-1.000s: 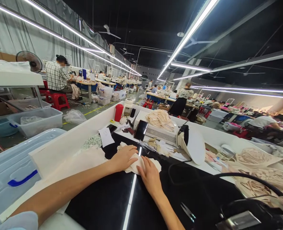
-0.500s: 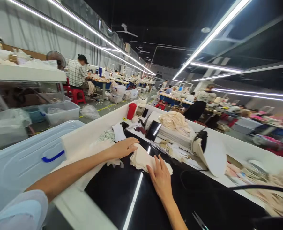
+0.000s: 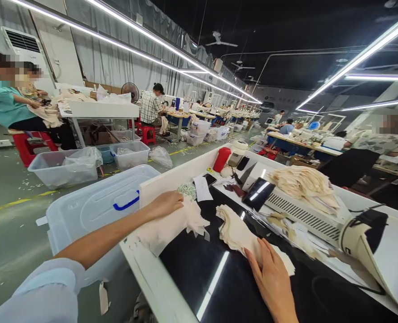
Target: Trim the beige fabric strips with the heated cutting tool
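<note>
My left hand (image 3: 167,204) reaches to the pile of cream fabric pieces (image 3: 181,220) at the table's left edge. Its fingers are drawn together on the pile's upper edge; the fingertips are partly hidden. A second stack of cream cut fabric pieces (image 3: 234,226), curved in outline, lies on the glossy black tabletop (image 3: 202,278). On the near right end of that stack rests my right hand (image 3: 273,276), open, its fingers stretched out along the cloth.
A white raised rim (image 3: 181,168) borders the table. Beyond the stack are a dark phone (image 3: 258,194), a red container (image 3: 221,159) and a white slotted box (image 3: 303,220) topped with cream fabric (image 3: 303,184). A lidded plastic bin (image 3: 94,211) stands left. Co-workers sit farther off.
My left hand has moved left from the far end of the stack to the fabric pile. My right hand stays on the stack. The view has swung left.
</note>
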Demonstrator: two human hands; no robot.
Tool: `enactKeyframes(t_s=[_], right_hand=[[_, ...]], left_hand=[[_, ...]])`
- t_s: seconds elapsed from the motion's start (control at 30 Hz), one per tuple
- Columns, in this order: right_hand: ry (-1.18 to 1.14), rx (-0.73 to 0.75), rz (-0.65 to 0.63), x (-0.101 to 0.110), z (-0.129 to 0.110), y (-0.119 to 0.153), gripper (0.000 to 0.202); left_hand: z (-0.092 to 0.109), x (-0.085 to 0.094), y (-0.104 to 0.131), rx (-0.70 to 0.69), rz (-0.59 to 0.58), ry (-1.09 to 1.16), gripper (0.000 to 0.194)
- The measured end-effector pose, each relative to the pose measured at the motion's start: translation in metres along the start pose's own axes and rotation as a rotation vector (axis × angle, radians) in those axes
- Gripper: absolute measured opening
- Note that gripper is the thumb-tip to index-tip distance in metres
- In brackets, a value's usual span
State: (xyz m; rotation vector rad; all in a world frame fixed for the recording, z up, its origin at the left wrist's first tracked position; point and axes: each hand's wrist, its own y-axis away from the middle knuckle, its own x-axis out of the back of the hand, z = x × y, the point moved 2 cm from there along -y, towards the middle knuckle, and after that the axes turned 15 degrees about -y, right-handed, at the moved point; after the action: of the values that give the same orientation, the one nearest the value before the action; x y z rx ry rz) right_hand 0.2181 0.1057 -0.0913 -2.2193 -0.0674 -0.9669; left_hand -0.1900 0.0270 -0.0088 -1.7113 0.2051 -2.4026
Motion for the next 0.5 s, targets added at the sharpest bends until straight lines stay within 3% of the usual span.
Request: enactKeyframes(t_s=[0.2, 0.37, 0.5], right_hand=[[0.004, 0.014, -0.020, 0.004, 0.001, 0.000, 0.085], [-0.059, -0.024, -0.029, 0.007, -0.004, 0.000, 0.083], [-0.242, -0.180, -0.031, 0.011, -0.013, -0.003, 0.089]], left_hand=[[0.005, -0.021, -0.015, 0.025, 0.030, 0.045, 0.025], [0.005, -0.011, -0.009, 0.043, 0.057, 0.115, 0.026], [0.013, 0.003, -0.004, 0.054, 0.071, 0.228, 0.019]])
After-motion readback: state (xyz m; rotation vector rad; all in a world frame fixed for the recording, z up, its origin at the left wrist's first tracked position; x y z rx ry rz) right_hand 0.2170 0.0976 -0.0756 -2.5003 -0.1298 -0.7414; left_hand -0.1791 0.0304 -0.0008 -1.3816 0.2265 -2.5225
